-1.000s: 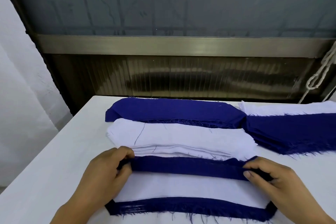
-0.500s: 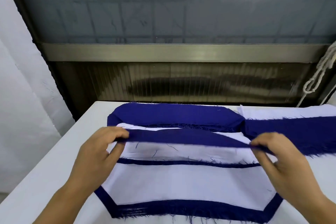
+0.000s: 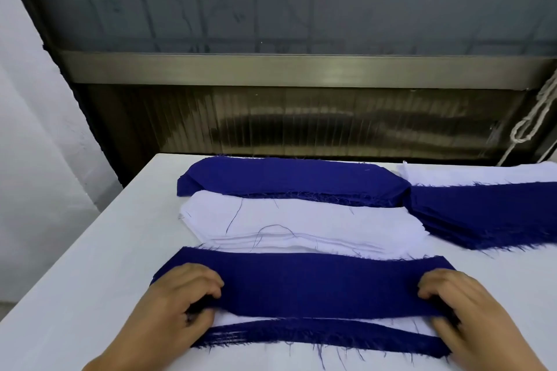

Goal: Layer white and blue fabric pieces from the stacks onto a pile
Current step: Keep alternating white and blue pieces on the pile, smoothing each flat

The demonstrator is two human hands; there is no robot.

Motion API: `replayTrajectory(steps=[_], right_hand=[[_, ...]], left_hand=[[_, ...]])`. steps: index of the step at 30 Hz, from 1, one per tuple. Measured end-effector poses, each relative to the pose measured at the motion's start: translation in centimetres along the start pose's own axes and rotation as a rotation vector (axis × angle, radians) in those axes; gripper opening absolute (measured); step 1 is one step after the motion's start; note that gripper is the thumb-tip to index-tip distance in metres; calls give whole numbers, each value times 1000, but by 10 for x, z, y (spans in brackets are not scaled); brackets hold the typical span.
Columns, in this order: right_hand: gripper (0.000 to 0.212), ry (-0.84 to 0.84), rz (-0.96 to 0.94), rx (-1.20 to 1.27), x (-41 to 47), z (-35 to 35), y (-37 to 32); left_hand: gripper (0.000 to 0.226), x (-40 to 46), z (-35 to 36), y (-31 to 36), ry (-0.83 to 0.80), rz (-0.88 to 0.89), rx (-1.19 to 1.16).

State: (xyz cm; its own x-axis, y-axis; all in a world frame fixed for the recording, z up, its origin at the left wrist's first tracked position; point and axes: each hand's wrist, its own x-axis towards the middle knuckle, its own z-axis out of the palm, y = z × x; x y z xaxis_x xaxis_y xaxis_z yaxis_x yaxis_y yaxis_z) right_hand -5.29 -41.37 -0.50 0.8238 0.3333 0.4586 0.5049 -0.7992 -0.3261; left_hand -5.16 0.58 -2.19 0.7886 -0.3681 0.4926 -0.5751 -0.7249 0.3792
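At the left we see the pale wall [image 3: 39,135] beside the white table [image 3: 99,274]. Our left hand [image 3: 177,307] lies at the near left, its curled fingers [image 3: 208,280] on top of the left end of the blue fabric piece [image 3: 316,283], thumb tucked under the cloth edge, so it pinches that end. The piece stretches flat between both hands over the pile [image 3: 325,337], where a sliver of white and a frayed blue near edge show beneath it. Just beyond the piece sits the white stack [image 3: 301,226], with loose dark threads on it, and beyond that, touching its far edge, the blue stack [image 3: 289,181]. Our right hand [image 3: 470,316] grips the right end of the blue piece in the same way, fingers over the top, thumb at the near edge. Farther right and far, a second blue stack [image 3: 488,214] overlaps a white stack at the far right [image 3: 482,173]. A knotted rope [image 3: 533,117] hangs at the far right against the window frame [image 3: 301,69].
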Motion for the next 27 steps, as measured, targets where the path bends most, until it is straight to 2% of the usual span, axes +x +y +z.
replayTrajectory(steps=[4,18,25,27], right_hand=[[29,11,55,-13,0,0,-2],[23,99,-1,-58,-4,0,-4],[22,30,-47,-66,5,12,-14],[12,-4,-7,-75,5,12,-12]], left_hand=[[12,-3,2,-3,6,25,18],[6,-2,0,2,-15,65,-20],[28,1,-2,7,-18,40,-49],[25,1,-1,7,-3,34,-52]])
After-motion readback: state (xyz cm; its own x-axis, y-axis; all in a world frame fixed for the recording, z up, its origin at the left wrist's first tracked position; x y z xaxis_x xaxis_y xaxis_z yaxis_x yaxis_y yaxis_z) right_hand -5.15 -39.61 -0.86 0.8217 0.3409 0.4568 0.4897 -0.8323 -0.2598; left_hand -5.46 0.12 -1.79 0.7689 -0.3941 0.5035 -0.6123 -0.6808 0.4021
